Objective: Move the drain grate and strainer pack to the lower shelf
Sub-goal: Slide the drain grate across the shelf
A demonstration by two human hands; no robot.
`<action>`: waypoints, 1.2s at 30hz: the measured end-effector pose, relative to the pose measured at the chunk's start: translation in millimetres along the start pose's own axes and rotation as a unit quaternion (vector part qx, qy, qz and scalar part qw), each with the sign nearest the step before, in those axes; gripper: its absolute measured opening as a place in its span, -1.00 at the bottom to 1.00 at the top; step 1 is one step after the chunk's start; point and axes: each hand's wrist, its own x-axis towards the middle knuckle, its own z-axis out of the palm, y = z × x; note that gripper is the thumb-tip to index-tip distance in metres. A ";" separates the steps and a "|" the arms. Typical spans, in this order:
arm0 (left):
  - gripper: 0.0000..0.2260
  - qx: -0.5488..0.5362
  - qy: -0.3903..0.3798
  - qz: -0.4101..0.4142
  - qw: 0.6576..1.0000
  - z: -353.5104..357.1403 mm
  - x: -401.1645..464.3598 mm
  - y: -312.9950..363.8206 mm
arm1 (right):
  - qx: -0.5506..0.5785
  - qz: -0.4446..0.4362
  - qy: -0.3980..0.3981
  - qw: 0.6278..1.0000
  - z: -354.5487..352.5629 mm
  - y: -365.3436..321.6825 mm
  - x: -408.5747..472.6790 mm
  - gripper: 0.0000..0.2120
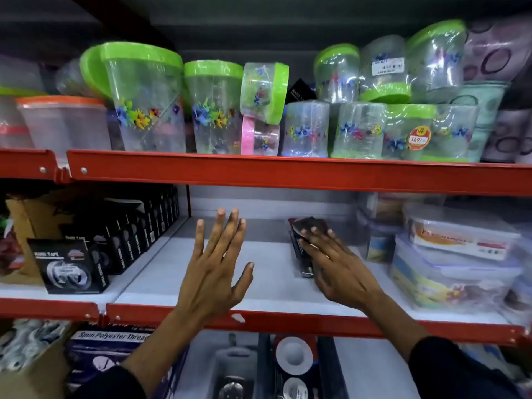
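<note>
On the white middle shelf (259,295) lies a dark, glossy flat pack (305,226), right of centre. My right hand (336,266) lies over its near end with the fingers wrapped across the top; the thumb is hidden. My left hand (216,266) hovers over the bare middle of the same shelf, palm down, fingers spread, holding nothing. On the lower shelf, below the red rail, stand a pack with white round strainers (293,358) and a grey grate-like piece (233,370) in a bin.
Black tape boxes (72,266) line the shelf's left side. Stacked clear food containers (457,260) fill the right. The upper shelf holds green-lidded floral jars (213,108). A red rail (288,321) fronts the shelf. A thread box (109,341) sits at the lower left.
</note>
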 end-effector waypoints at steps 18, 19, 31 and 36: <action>-0.36 -0.041 -0.178 -0.078 0.980 78.8 -49.3 -74.6 | 0.094 0.088 -0.285 0.950 55.7 60.2 18.3 0.09; -0.36 -0.048 -0.177 -0.085 0.979 80.4 -50.9 -81.5 | 0.109 0.086 -0.263 0.955 56.0 53.9 24.9 0.06; -0.30 -0.083 -0.205 -0.101 0.970 87.2 -59.7 -107.4 | 0.216 0.028 -0.317 0.923 114.7 -69.6 161.5 -0.18; -0.27 -0.077 -0.205 -0.103 0.970 88.2 -58.1 -107.4 | 0.192 0.020 -0.349 0.917 134.1 -78.7 167.8 -0.18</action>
